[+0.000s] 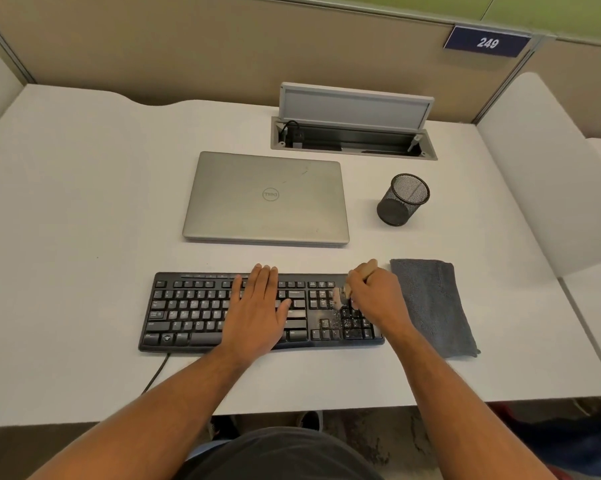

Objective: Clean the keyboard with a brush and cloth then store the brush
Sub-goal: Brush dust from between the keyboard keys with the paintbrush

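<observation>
A black keyboard (188, 311) lies on the white desk near the front edge. My left hand (257, 306) rests flat on its middle keys with straight fingers. My right hand (375, 294) grips a small wooden-handled brush (340, 296) over the keyboard's right end, bristles down by the number pad, where pale dust specks show. A folded grey cloth (430, 306) lies on the desk just right of the keyboard. A black mesh pen holder (403, 199) stands behind the cloth.
A shut silver laptop (266, 197) lies behind the keyboard. An open cable hatch (354, 136) with its lid raised sits at the back of the white desk (84, 202). Partition walls close the back and both sides. The keyboard's cable (157, 372) runs off the front edge.
</observation>
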`<state>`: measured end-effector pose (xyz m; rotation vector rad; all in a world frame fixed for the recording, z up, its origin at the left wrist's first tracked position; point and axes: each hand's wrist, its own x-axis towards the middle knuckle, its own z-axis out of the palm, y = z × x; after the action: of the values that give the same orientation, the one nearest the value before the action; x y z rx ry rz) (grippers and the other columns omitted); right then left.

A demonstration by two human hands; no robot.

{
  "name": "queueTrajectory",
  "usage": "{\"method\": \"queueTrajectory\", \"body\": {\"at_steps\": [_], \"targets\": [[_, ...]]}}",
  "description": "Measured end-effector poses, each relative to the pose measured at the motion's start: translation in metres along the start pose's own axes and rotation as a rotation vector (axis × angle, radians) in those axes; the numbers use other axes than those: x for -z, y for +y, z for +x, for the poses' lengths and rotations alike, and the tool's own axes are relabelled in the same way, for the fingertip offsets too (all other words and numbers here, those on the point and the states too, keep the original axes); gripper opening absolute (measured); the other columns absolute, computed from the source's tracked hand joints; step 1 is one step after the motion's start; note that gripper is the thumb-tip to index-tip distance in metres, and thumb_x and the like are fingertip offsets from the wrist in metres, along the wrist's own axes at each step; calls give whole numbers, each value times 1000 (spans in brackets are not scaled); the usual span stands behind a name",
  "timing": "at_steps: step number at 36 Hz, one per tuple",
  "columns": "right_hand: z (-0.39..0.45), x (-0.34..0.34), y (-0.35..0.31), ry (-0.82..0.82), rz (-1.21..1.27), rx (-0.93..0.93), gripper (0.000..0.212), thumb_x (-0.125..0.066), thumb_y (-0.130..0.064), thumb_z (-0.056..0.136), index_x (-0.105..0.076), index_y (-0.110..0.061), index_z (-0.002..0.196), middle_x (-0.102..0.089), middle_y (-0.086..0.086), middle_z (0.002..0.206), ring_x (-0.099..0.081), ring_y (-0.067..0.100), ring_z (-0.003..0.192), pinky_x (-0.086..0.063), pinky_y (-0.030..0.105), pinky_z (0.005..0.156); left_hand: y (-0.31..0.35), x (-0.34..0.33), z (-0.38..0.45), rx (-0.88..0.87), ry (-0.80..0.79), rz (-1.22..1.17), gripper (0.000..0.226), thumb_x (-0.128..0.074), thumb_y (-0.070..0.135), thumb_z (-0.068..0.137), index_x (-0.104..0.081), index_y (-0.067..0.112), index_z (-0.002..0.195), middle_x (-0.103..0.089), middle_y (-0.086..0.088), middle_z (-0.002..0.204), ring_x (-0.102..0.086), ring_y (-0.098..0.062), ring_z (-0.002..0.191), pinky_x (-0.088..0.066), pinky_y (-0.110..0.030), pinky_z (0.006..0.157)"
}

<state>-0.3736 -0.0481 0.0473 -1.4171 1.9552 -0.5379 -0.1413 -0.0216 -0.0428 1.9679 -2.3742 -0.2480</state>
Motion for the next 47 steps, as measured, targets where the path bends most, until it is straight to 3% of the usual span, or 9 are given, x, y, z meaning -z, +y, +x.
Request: {"method": "queueTrajectory", "body": {"at_steps": [6, 12, 17, 24, 29, 33, 37, 43, 47], "targets": [[1, 2, -5, 93, 112, -1, 34, -53, -36, 107, -73, -16, 89, -72, 2, 71, -69, 13, 69, -57, 36, 67, 0, 0, 0, -1, 3, -5, 74, -13, 56, 104, -20, 11, 162, -25, -9, 167, -14, -24, 157, -11, -54, 126], [3, 3, -5, -18, 87, -24, 41, -51, -31, 105, -72, -4, 83, -72, 8, 67, -72, 25, 65, -62, 51, 72, 0, 0, 0, -3, 8, -11, 74, -11, 57, 104, -20, 11, 162, -25, -9, 167, -14, -24, 157, -10, -54, 126], [5, 4, -3, 89, 158, -9, 31, -54, -34, 106, -73, -16, 90, -73, 2, 70, -72, 17, 69, -61, 39, 70, 0, 1, 0, -3, -1, -1, 74, -12, 57, 104, -16, 12, 163, -22, -9, 168, -11, -23, 157, -9, -54, 127], [3, 0, 0, -4, 113, -36, 43, -50, -28, 105, -70, -1, 77, -71, 10, 64, -70, 28, 60, -61, 54, 70, 0, 0, 1, -4, 18, -5, 73, -14, 56, 105, -21, 11, 162, -27, -10, 167, -16, -24, 156, -12, -54, 126], [4, 0, -3, 59, 280, -23, 25, -57, -31, 106, -74, -17, 95, -75, 2, 70, -72, 16, 66, -64, 47, 74, 0, -2, 1, 1, 24, -13, 73, -15, 56, 105, -22, 11, 161, -28, -10, 166, -17, -24, 156, -14, -55, 126], [1, -8, -7, -13, 170, 12, 28, -54, -33, 106, -73, -17, 93, -75, 0, 71, -73, 12, 66, -64, 45, 75, 0, -2, 0, 1, 20, -3, 72, -16, 56, 105, -21, 11, 162, -26, -9, 167, -15, -24, 157, -12, -54, 126], [6, -4, -13, -65, 0, 59, 49, -46, -34, 106, -68, 1, 79, -71, 8, 65, -71, 25, 63, -61, 49, 70, 0, -2, 0, 0, 17, 6, 73, -14, 56, 105, -20, 12, 162, -25, -9, 167, -14, -24, 157, -13, -54, 126], [8, -5, -17, -21, -26, 134, 35, -51, -36, 106, -69, -18, 82, -71, -7, 78, -66, 10, 72, -51, 29, 66, 0, -1, 0, 3, 19, -1, 72, -16, 56, 105, -19, 12, 162, -25, -9, 167, -13, -23, 157, -10, -53, 126], [10, -8, -16, -72, -116, 112, 42, -48, -30, 103, -64, -6, 73, -68, 2, 66, -64, 18, 62, -52, 37, 62, 0, -1, 0, 6, 15, 6, 73, -15, 56, 105, -17, 12, 163, -23, -8, 168, -11, -23, 157, -10, -53, 127]]}}
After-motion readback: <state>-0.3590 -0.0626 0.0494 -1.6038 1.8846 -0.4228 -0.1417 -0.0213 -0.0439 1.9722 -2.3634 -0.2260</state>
